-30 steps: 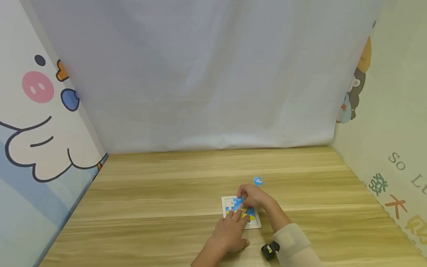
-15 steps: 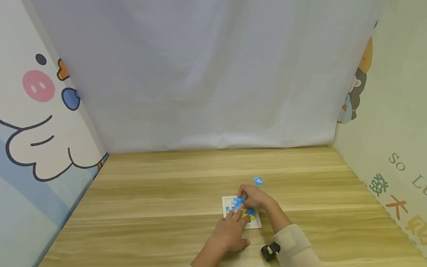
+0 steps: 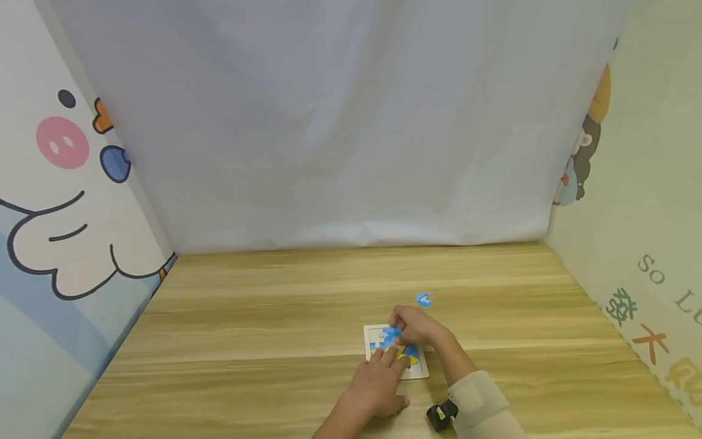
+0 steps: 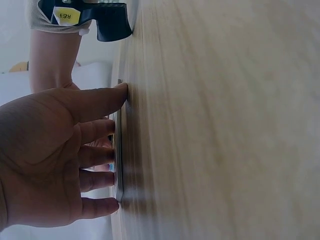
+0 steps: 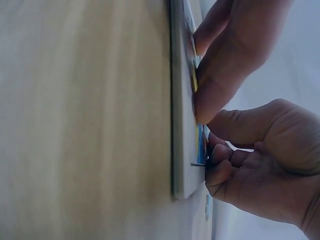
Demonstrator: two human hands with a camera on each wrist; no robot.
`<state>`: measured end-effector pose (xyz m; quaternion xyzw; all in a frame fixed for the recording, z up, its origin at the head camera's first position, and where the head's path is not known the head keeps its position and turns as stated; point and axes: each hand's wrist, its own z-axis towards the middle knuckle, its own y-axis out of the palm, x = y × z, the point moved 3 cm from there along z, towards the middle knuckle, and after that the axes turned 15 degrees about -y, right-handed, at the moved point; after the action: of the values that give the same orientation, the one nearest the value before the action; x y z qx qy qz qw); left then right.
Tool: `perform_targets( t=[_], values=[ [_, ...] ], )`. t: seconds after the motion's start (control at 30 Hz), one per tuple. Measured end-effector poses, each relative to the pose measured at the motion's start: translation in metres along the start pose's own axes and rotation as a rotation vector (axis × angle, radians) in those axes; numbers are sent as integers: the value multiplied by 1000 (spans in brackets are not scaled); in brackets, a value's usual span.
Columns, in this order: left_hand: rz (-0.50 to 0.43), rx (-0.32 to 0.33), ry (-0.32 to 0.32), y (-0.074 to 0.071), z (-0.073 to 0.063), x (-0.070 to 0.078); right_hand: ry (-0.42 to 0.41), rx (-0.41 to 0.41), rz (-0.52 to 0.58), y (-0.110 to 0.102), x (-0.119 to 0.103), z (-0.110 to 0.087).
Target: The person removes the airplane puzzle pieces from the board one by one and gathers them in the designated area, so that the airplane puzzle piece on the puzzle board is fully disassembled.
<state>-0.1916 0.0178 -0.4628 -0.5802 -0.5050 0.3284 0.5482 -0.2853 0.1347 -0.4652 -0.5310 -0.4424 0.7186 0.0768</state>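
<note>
A small jigsaw puzzle in a pale square frame (image 3: 418,374) lies on the table, with blue and yellow pieces and a bare pale patch at its upper left. My left hand (image 3: 377,383) rests on its near side, fingers spread and fairly straight, thumb off the frame toward me. Over the upper right part, my right hand (image 3: 417,326) curls its thumb and fingers down on a blue puzzle piece, mostly hidden beneath them. The right wrist view shows these fingertips (image 5: 219,172) right at the puzzle's surface, close to the left hand's fingers (image 5: 212,95).
One loose blue-and-white puzzle piece (image 3: 423,300) lies on the wooden table (image 3: 247,317) just beyond the right hand. A black wrist camera (image 3: 440,416) is strapped at the right sleeve. A grey-white curtain (image 3: 351,134) hangs behind; patterned panels stand on both sides.
Both hands stay in nearly the same places on the puzzle. The whole head view shifts only slightly; the loose piece lies where it was.
</note>
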Motion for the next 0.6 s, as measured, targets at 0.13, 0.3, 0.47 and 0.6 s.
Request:
perform_targets(
  t=[0.13, 0.3, 0.47, 0.6],
  values=[
    [-5, -3, -1, 0, 0, 0, 5, -2, -12, 1, 0, 1],
    [1, 1, -2, 0, 1, -1, -11, -1, -25, 1, 1, 2],
    [-10, -7, -2, 1, 1, 0, -15, 1, -2, 0, 1, 0],
    [-17, -4, -3, 1, 1, 0, -28, -9, 4, -1, 1, 0]
  ],
)
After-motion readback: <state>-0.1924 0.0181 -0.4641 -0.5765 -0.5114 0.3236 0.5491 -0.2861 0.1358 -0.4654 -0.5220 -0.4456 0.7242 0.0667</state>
